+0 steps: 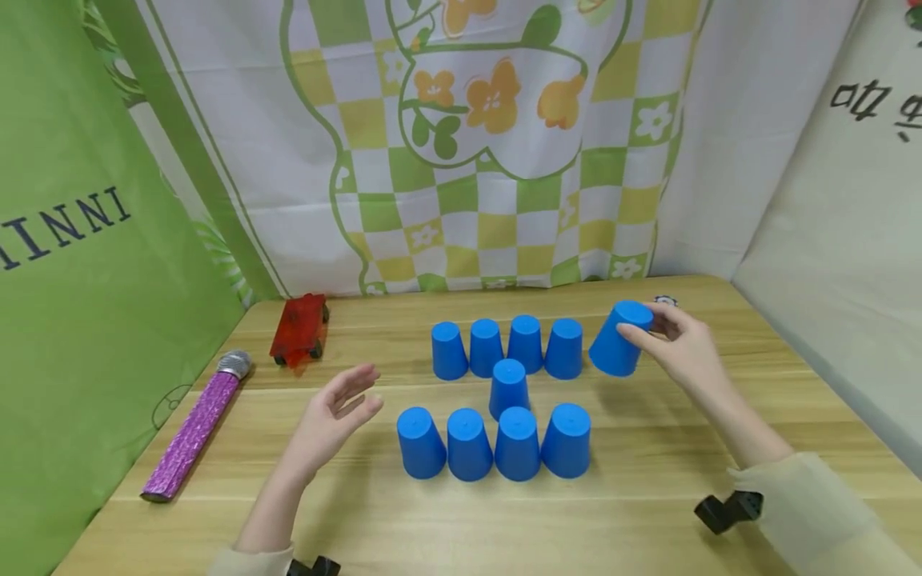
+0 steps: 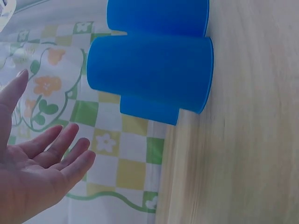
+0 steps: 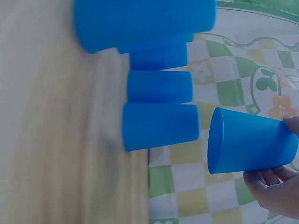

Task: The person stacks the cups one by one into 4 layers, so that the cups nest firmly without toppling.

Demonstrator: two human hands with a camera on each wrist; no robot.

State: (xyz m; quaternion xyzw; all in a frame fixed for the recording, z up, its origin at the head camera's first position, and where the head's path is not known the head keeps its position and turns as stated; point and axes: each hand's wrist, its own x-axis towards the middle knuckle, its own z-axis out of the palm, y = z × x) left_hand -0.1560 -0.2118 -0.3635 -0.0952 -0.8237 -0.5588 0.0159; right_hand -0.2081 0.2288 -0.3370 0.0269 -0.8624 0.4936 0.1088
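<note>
Right hand [image 1: 686, 346] pinched round a blue cup [image 1: 611, 346], apparently aloft; left hand [image 1: 330, 422] spread, empty

The right hand [image 1: 684, 348] holds a cup [image 1: 619, 342] up over the table [image 1: 634, 512]. Just left of this grip is the back row of four cups [image 1: 524, 348]. Left and nearer the person is one lone cup [image 1: 509, 390], then the front row of four cups [image 1: 471, 448]. Farther left is the left hand [image 1: 331, 420]. Past it lie a toy car [image 1: 298, 328] and a microphone [image 1: 196, 432]. A curtain [image 1: 497, 216] hangs behind the grip.
</note>
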